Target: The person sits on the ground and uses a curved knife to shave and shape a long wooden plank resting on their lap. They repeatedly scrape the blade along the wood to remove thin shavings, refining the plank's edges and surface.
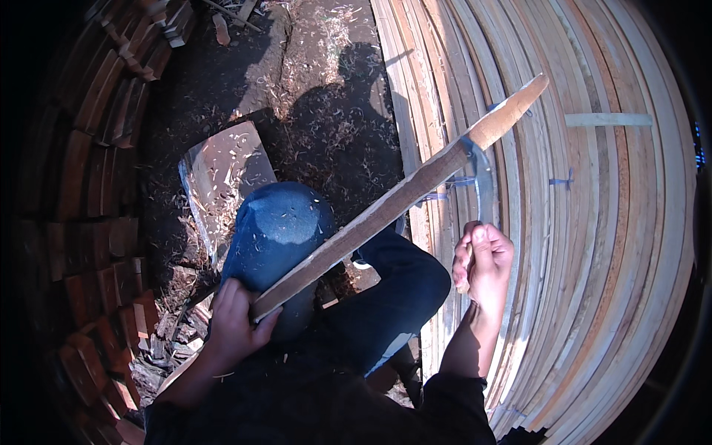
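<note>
A long, rough wooden stick slants up and to the right across my raised knee, its far end tapered and lighter in colour. My left hand is closed round its near end. In my right hand is the handle of a sickle, gripped in a fist. The curved grey blade rises from that fist, and its tip part meets the stick just below the pale tapered section. Whether the edge bites into the wood cannot be made out.
Long sawn wooden strips lie stacked on the right, with blue ties and a short pale strip across them. Stacked wood blocks line the left. A flat board lies ahead on dark ground strewn with shavings.
</note>
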`<control>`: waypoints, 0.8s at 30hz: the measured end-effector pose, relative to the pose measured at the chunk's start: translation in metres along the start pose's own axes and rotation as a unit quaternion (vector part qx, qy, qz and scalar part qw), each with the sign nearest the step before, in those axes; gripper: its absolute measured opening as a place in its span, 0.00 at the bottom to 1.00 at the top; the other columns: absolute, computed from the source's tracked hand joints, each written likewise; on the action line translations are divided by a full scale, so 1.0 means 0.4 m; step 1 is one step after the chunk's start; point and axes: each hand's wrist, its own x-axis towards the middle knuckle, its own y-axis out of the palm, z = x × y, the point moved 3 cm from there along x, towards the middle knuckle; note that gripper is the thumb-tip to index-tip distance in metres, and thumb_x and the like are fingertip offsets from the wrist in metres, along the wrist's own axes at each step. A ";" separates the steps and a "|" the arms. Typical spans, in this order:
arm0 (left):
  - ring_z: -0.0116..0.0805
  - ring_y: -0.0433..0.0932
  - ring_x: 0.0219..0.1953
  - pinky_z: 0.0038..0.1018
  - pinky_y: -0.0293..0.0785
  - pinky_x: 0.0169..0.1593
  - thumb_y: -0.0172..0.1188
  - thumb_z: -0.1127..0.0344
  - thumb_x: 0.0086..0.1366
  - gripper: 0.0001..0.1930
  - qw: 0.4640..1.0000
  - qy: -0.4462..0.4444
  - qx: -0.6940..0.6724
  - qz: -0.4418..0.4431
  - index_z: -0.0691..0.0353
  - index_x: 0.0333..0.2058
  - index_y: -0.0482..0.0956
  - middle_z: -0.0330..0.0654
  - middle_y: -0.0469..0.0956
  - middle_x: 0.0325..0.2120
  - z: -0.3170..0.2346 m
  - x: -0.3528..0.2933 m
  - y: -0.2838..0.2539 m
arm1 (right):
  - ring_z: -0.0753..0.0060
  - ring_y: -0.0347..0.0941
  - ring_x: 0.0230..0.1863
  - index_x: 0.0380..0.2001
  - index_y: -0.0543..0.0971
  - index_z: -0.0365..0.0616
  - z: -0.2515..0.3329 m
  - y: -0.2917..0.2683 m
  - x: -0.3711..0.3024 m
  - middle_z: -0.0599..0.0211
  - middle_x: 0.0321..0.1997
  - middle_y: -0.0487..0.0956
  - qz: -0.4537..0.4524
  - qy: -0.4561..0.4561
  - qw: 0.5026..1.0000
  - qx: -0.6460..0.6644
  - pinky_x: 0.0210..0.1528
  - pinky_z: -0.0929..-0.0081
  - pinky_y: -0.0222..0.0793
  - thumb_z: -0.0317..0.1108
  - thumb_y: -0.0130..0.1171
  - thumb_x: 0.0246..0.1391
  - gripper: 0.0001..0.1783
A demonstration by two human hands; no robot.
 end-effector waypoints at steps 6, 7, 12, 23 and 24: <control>0.53 0.68 0.29 0.43 0.64 0.33 0.69 0.65 0.51 0.19 1.000 -0.011 0.001 0.024 0.65 0.28 0.65 0.51 0.65 0.26 0.005 -0.004 0.002 | 0.81 0.61 0.10 0.27 0.71 0.36 0.006 -0.052 -0.031 0.68 0.16 0.68 0.029 -0.002 0.999 0.023 0.11 0.84 0.56 0.42 0.52 0.65 0.20; 0.53 0.68 0.30 0.42 0.65 0.33 0.69 0.65 0.51 0.19 1.000 -0.011 0.004 0.021 0.65 0.29 0.65 0.52 0.65 0.27 0.006 -0.008 0.001 | 0.83 0.61 0.12 0.28 0.73 0.34 -0.007 -0.010 -0.044 0.69 0.16 0.68 0.115 0.018 0.993 0.012 0.13 0.84 0.57 0.40 0.52 0.66 0.19; 0.54 0.69 0.31 0.42 0.66 0.34 0.70 0.65 0.52 0.19 1.000 -0.012 0.000 0.021 0.66 0.30 0.66 0.53 0.66 0.28 0.006 -0.005 0.001 | 0.84 0.62 0.13 0.27 0.72 0.35 -0.060 0.075 -0.058 0.71 0.16 0.68 0.220 0.072 0.972 -0.038 0.15 0.84 0.57 0.44 0.53 0.65 0.21; 0.54 0.69 0.31 0.42 0.65 0.33 0.70 0.66 0.52 0.18 1.000 -0.006 0.018 0.014 0.66 0.30 0.67 0.52 0.66 0.27 -0.007 -0.003 0.005 | 0.84 0.59 0.09 0.29 0.70 0.40 0.000 0.007 -0.011 0.72 0.15 0.66 -0.061 0.028 0.997 0.027 0.09 0.84 0.55 0.42 0.47 0.68 0.17; 0.54 0.69 0.30 0.42 0.65 0.33 0.70 0.66 0.51 0.18 1.000 -0.001 0.020 0.016 0.66 0.30 0.67 0.52 0.66 0.27 -0.010 -0.004 0.004 | 0.85 0.59 0.09 0.30 0.69 0.42 0.021 -0.059 0.016 0.74 0.15 0.65 -0.159 -0.024 0.979 0.122 0.08 0.84 0.55 0.44 0.47 0.68 0.17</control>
